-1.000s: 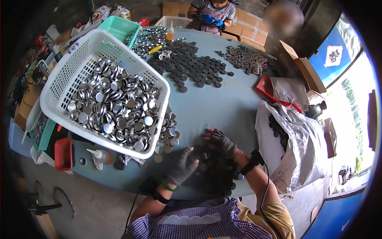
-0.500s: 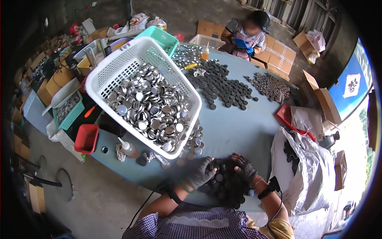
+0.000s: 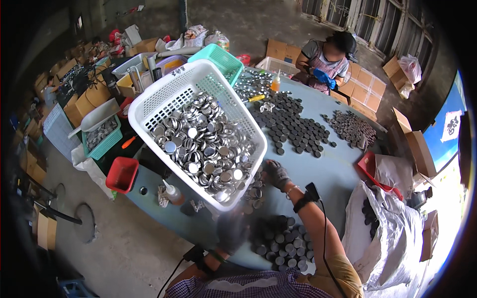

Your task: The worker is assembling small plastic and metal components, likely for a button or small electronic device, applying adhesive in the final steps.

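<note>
surface: grey-blue tabletop (image 3: 328,174), its edges bowed by the lens, over a bare concrete floor (image 3: 124,228). white perforated basket (image 3: 158,97) stands tilted in view at the table's left, heaped with round silver metal discs (image 3: 203,144); more loose discs lie just beside its right wall. dark round discs (image 3: 290,243) are piled near the wearer, a second spread of dark discs (image 3: 298,126) farther off. across the table, a co-worker in blue gloves (image 3: 324,77); behind, cardboard boxes (image 3: 365,85) and a dim wall. white woven sack (image 3: 365,248) at right, red tray (image 3: 121,175) at left. right hand (image 3: 277,175), dark-gloved, is at the basket's right side by the loose discs; fingers reach forward, partly bent, and whether they grip anything cannot be told. left hand (image 3: 233,232) is smeared by motion near the basket's lower corner; finger spread and any hold cannot be made out. near edge of the dark pile also blurred; sack's contents mostly covered; wearer's torso cut off below.
</note>
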{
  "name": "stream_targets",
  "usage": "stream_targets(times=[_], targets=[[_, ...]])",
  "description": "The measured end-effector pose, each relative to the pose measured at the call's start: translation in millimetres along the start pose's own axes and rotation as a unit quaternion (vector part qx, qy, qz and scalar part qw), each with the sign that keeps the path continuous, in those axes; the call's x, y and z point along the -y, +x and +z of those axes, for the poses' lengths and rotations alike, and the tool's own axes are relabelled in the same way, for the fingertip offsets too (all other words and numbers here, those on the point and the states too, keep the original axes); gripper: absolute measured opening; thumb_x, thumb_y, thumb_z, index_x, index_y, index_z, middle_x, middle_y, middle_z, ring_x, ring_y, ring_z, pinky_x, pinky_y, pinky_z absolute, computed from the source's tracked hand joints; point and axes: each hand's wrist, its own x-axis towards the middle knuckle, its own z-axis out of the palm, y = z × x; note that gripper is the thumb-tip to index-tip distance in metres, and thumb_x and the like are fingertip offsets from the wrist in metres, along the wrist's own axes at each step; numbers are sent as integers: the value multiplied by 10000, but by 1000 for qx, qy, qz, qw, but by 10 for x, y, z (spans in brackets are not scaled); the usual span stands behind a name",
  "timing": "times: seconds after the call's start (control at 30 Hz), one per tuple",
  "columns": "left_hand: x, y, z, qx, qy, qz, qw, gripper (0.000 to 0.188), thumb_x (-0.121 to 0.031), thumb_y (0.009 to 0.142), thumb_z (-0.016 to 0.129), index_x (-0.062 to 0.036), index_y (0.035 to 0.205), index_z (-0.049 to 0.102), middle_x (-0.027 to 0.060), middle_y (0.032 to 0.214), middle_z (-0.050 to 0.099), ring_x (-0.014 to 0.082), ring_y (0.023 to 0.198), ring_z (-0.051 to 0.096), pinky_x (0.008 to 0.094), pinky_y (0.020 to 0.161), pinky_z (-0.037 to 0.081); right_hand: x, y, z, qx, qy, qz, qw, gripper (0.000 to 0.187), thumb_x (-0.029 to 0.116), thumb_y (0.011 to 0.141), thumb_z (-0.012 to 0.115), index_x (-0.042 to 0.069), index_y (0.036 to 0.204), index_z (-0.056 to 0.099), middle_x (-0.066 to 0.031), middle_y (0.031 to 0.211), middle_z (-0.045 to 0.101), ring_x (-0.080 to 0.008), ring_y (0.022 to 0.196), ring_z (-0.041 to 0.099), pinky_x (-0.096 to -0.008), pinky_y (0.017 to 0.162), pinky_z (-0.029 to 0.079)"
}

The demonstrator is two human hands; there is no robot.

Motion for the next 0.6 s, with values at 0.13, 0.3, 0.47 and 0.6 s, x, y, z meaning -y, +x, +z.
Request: stream_targets(times=[0.13, 0.3, 0.47, 0.6], targets=[[19, 57, 88, 154, 50, -43, 986, 526, -340, 816, 674, -21, 1218, 556, 234, 1226, 530, 408, 1175, 489, 520, 994, 391, 232, 420, 83, 77, 80, -21, 994, 517, 311, 781, 698, 88, 1231, 572, -163, 1237, 582, -376, 1178, 527, -429, 995, 442], [-70, 320, 379, 135, 49, -110, 984, 600, -312, 823, 649, -20, 1314, 467, 267, 1304, 472, 459, 1215, 441, 537, 1018, 366, 241, 331, 123, 30, 89, -160, 983, 381, 247, 738, 744, 103, 1084, 673, -145, 1197, 606, -377, 1101, 555, -448, 972, 449], [94, 458, 696, 133, 65, -96, 984, 598, -196, 821, 643, -34, 1360, 438, 287, 1379, 411, 464, 1275, 404, 514, 1060, 345, 489, 108, -50, 92, 126, -229, 961, 282, 230, 778, 730, 126, 1039, 698, -126, 1226, 589, -345, 1144, 537, -444, 993, 448], [144, 570, 981, 191, 86, -110, 972, 702, -313, 834, 662, -18, 1418, 408, 274, 1467, 344, 459, 1319, 380, 513, 1085, 339, 395, -46, -309, 78, 134, -157, 975, 274, 260, 776, 731, 127, 1013, 697, -120, 1156, 620, -346, 1139, 551, -438, 966, 474]])
